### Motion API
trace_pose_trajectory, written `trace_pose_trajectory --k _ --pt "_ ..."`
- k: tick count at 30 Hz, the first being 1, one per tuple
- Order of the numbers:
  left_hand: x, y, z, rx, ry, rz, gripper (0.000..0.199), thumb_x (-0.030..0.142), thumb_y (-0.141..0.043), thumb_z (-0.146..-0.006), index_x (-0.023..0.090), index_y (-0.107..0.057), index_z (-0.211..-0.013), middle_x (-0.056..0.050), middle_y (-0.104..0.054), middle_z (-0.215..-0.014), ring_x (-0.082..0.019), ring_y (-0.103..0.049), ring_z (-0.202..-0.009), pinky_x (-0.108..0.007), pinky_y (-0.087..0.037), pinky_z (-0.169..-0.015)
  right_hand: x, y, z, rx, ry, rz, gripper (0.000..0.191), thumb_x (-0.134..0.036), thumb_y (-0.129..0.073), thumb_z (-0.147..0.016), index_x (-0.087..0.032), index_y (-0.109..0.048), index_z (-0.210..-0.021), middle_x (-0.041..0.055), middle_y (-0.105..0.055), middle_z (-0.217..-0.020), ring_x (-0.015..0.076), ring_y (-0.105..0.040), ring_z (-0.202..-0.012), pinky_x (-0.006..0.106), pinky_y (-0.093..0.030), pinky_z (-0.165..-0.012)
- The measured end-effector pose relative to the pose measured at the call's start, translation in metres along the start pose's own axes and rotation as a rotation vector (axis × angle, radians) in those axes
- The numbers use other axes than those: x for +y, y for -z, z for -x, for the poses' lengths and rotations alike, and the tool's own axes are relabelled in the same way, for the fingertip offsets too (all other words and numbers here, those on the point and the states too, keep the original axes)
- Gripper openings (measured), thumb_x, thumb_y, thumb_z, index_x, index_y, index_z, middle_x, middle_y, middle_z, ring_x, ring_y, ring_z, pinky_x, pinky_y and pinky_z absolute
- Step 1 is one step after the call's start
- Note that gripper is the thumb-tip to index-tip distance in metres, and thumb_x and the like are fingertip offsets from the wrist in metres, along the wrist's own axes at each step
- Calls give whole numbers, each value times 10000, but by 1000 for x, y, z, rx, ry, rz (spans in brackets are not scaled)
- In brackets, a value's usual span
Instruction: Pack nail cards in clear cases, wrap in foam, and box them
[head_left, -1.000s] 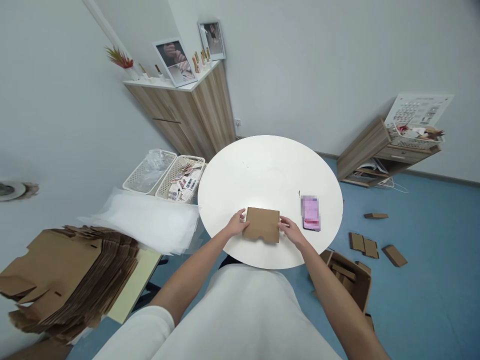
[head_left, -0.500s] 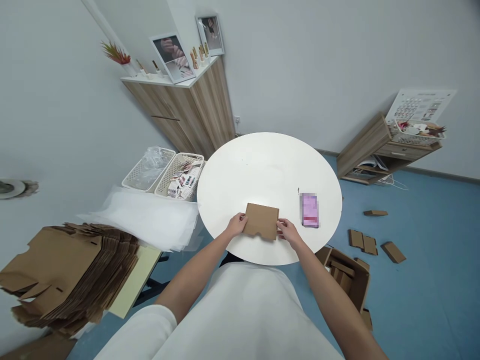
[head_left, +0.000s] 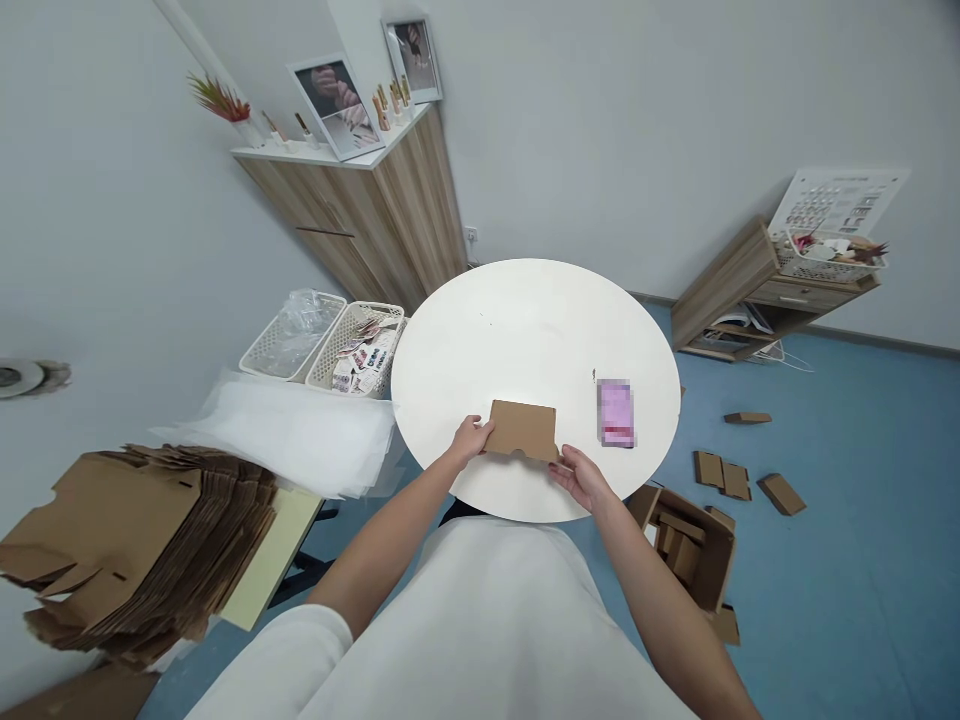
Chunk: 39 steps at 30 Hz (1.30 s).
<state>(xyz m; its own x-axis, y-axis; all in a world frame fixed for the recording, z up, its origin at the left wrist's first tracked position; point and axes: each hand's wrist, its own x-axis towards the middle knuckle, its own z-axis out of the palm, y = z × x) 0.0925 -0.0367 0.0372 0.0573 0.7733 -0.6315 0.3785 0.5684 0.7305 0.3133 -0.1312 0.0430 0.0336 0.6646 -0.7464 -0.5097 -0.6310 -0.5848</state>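
Observation:
A small flat brown cardboard box (head_left: 523,429), closed, with a half-round notch in its near edge, is at the near side of the round white table (head_left: 540,310). My left hand (head_left: 472,438) is closed on its left edge, thumb on top. At the near right corner is my right hand (head_left: 582,478), thumb apart and fingers stretched out toward the box's underside. Whether those fingertips bear any of its weight is hard to see. A blurred pink-purple rectangular item (head_left: 616,412) lies on the table to the right.
Left of the table are a stack of flat cardboard blanks (head_left: 112,530), white sheets (head_left: 292,430) and a white basket of printed cards (head_left: 364,355). An open carton (head_left: 694,550) holding small boxes stands at lower right. Several small boxes (head_left: 781,494) lie on the blue floor.
My right hand has shifted from the box's right edge to its near right corner, and its fingers have opened out. The left hand keeps its hold. The view has shifted slightly.

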Motion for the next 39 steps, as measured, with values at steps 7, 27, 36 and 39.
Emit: trace_pose_trajectory --k 7,27,36,39 --pt "-7 6 -3 16 -73 -142 673 531 -587 -659 159 -401 -1188 -141 -505 -1166 -210 -547 -978 -269 -437 -751 -6 1 -6 128 170 463 444 -442 -577 -678 -215 -482 -1048 50 -586 -915 145 -570 -732 286 -464 -698" --pt "-3 5 22 74 -505 -372 351 371 -496 -760 232 -545 -1079 -45 -560 -1036 -195 -517 -983 -333 -372 -888 -6 -4 -12 93 475 640 614 -450 -561 -683 -220 -423 -1235 58 -537 -1121 205 -482 -1044 345 -355 -903" --pt "8 -2 9 55 -557 -264 526 341 -510 -773 217 -380 -1268 -67 -446 -1023 -163 -476 -968 -270 -441 -791 -35 -6 -11 12 447 606 482 -547 -450 -745 -260 -546 -1120 28 -556 -1118 222 -481 -1035 366 -350 -897" --pt "7 -3 2 86 -549 -291 449 290 -464 -803 221 -417 -1244 -62 -441 -997 -151 -489 -905 -265 -444 -755 -35 -9 -13 58 492 698 475 -563 -368 -777 -247 -597 -1048 42 -580 -1051 230 -487 -998 364 -354 -881"
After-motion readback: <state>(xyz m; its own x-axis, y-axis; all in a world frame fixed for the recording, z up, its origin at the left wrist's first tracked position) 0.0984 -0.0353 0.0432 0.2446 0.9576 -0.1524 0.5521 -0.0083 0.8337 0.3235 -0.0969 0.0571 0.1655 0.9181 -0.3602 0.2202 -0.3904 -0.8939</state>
